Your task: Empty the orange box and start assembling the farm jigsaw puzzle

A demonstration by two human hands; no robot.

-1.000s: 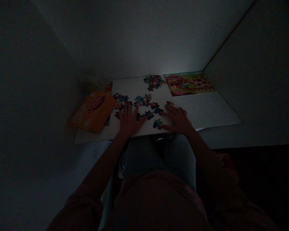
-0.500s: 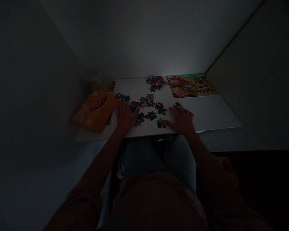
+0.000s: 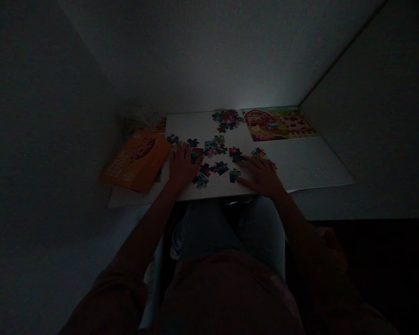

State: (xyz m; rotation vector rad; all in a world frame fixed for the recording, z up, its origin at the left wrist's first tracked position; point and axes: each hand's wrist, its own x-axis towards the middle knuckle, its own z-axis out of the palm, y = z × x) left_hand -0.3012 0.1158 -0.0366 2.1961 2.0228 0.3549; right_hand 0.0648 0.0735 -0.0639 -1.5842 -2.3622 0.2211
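My left hand [image 3: 182,166] lies open, palm down, on the white table, its thumb beside a dark puzzle piece with red [image 3: 197,154]. My right hand [image 3: 260,175] is open too, fingers spread flat. Its fingertips touch or nearly touch a dark blue puzzle piece [image 3: 235,154], and its thumb is at a blue-green puzzle piece [image 3: 234,175]. Between the hands lie several loose puzzle pieces [image 3: 220,168]. An orange and green puzzle piece [image 3: 258,152] sits just beyond the right knuckles. The scene is very dim, so fine contact is hard to make out.
An orange bag [image 3: 136,160] with white lettering covers part of a picture sheet at the left. A heap of puzzle pieces [image 3: 227,120] is at the back. A farm picture [image 3: 279,123] lies at the back right, against the wall [image 3: 209,60]. Clear crumpled plastic [image 3: 139,115] is behind the bag.
My right hand has shifted slightly left, its fingers now over toward the dark blue piece. Some pieces near my left hand have spread apart a little. My left hand has barely moved.
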